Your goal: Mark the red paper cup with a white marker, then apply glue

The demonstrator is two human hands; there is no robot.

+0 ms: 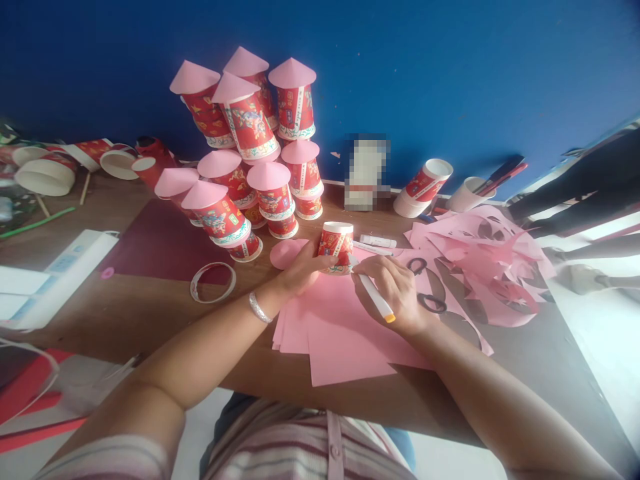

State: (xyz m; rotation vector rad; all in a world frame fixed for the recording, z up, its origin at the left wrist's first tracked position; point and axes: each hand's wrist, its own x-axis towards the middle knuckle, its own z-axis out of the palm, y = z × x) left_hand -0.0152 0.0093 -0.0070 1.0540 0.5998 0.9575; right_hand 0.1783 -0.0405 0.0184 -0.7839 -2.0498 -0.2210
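A red patterned paper cup (336,240) with a white rim is in my left hand (300,270), whose fingers and thumb grip its side. My right hand (395,287) is closed round a white marker (374,297) with a yellow-orange end, its other end at the cup's lower band. Pink paper sheets (345,343) lie under both hands. Beside my left hand is a pink paper cone (286,255). Scissors (433,304) with dark handles lie by my right wrist, their blades hidden. Another white marker (379,241) rests behind the cup.
Stacked red cups with pink cone tops (250,127) stand against the blue wall at the back left. Pink paper scraps (490,267) pile up on the right. A pen cup (470,195) and stacked cups (423,189) stand behind them. A tape roll (213,282) lies left.
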